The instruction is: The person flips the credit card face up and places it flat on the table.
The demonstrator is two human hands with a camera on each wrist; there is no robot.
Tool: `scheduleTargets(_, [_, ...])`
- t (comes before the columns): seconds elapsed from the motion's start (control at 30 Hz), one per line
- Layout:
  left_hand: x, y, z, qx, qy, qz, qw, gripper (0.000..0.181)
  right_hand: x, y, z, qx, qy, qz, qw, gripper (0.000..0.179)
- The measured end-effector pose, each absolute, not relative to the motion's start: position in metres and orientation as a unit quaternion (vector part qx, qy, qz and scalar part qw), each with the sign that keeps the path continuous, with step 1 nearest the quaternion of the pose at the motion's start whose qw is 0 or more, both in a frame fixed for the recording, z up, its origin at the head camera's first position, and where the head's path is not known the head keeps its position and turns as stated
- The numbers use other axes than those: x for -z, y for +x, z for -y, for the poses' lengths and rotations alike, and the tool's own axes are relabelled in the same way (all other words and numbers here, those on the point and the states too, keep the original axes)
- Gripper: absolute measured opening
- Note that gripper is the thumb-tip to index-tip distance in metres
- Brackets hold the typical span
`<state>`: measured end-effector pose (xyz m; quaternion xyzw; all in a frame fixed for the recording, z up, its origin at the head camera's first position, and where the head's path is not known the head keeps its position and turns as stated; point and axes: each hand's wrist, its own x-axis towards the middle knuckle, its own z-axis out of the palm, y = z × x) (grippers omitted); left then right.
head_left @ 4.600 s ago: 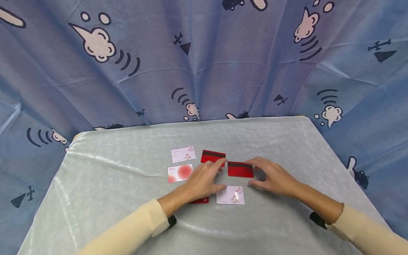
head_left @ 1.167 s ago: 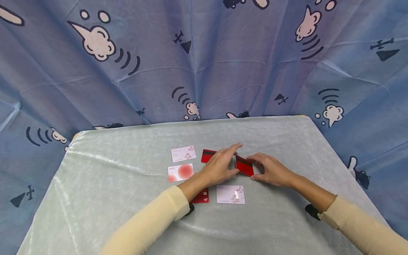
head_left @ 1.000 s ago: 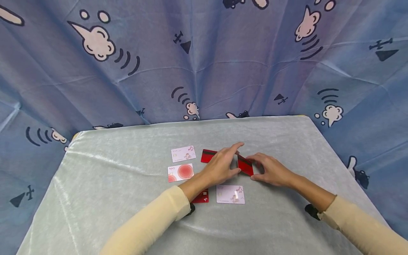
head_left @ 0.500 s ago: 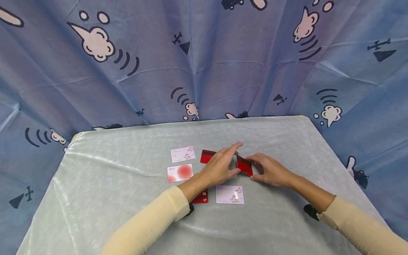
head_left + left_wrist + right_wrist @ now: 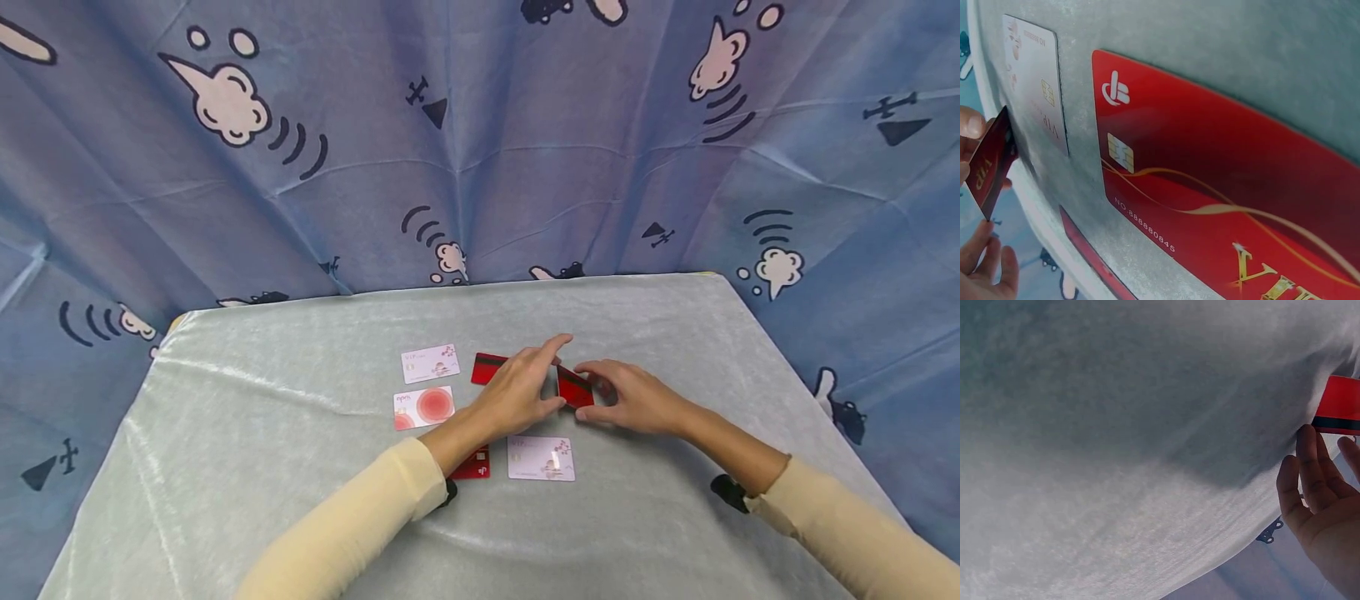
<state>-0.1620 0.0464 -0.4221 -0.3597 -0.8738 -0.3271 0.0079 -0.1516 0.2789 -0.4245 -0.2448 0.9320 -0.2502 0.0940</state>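
In the head view a red VIP card (image 5: 574, 387), its black-striped back upward, is tilted with its left end raised between both hands. The left hand (image 5: 517, 392) pinches that end between thumb and fingers, the index finger pointing outward. At the other end the right hand (image 5: 637, 400) has its thumb and fingers curled on the edges. From below, the left wrist view shows the gold lettering on this tilted card (image 5: 991, 165). A fingertip of the right hand (image 5: 1325, 506) meets its striped edge in the right wrist view.
Flat on the cloth-covered table (image 5: 285, 467) lie another striped red card (image 5: 487, 368), partly behind the left hand, and a chipped red card (image 5: 474, 465) under the left wrist. Nearby are two white VIP cards (image 5: 540, 460) and a card with red circles (image 5: 423, 407). A patterned curtain (image 5: 480, 150) hangs behind.
Several seconds ago the red card lay flat; since then the left hand has moved right to it and its left end has risen. Lately the right thumb and fingers have slid slightly left along it.
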Motion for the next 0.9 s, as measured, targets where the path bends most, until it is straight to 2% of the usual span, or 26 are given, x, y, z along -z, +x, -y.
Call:
scheduleTargets(0.23, [0.4215, -0.1607, -0.0455, 0.322, -0.357, 0.877, 0.013, 0.086, 0.4232, -0.1534, -0.2761, 0.26, -0.245, -0.928, 0.108, 0.063])
scheduleTargets(0.9, [0.4226, -0.1627, -0.0457, 0.329, -0.358, 0.874, 0.005, 0.085, 0.4235, -0.1526, -0.2764, 0.245, -0.255, -0.933, 0.069, 0.061])
